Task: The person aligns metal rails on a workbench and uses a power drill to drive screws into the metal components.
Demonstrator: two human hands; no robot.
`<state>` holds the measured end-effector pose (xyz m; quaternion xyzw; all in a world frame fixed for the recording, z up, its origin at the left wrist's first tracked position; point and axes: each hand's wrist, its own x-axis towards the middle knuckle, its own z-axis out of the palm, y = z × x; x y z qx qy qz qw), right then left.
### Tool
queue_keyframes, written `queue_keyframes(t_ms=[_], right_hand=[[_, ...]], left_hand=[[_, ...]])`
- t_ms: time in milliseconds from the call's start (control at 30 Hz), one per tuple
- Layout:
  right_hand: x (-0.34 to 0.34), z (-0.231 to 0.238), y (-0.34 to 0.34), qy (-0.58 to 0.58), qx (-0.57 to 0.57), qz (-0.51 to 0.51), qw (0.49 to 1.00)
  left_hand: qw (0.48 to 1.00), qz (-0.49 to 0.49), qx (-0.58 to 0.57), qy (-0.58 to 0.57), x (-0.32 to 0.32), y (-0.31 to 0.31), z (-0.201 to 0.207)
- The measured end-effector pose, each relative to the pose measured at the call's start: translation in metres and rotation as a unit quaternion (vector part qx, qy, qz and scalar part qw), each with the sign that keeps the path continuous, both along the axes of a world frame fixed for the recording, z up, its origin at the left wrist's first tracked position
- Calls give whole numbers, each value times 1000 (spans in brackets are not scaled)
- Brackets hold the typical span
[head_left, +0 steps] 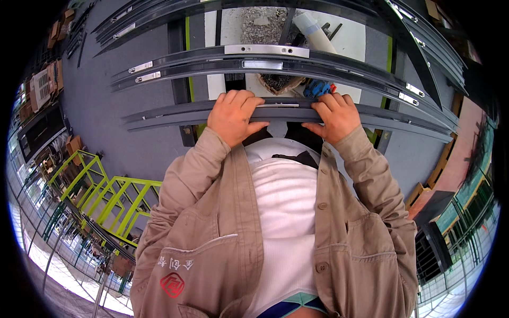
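A long dark grey metal profile [283,113] lies crosswise just in front of my body, with a narrow bright metal strip at the middle of its far side. My left hand [233,115] is wrapped over it left of the middle, fingers on the far side and thumb on the near side. In the same way my right hand [338,115] grips it to the right. Just beyond my right hand is a blue tool [318,88] with a red part, partly hidden. Farther off, a parallel dark profile [185,56] carries a silver plate [265,50] and small silver fittings.
An open box of small dark fasteners [280,83] sits between the profiles. Beyond them are a heap of small metal pieces [260,26] and a pale tube [316,34]. More profiles [445,55] lie at the far right. Yellow-green metal frames [114,196] stand at left.
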<state>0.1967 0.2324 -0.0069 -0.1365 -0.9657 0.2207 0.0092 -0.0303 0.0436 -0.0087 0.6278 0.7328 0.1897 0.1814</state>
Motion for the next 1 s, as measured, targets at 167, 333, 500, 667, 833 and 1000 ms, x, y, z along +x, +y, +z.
queue_keyframes(t_ms=[167,333,500,667,833,1000], right_hand=[[2,2,1,-8,9,-15,1000],[2,1,2,4,9,-18,1000],[2,-2,3,11,2,-14,1000],[1,-1,3,10,-9,-16,1000],[1,1,4,0,-16,-14,1000],[1,1,3,5,-13,-17,1000]], left_hand=[[1000,-3,-3,5,-1,4,0],[1000,0,-9,0,-1,5,0],[1000,-2,-5,-18,-3,6,3],[999,-11,-9,-40,-6,7,5],[999,-17,-26,-45,-7,8,7],[999,-14,-8,-35,-6,3,2]])
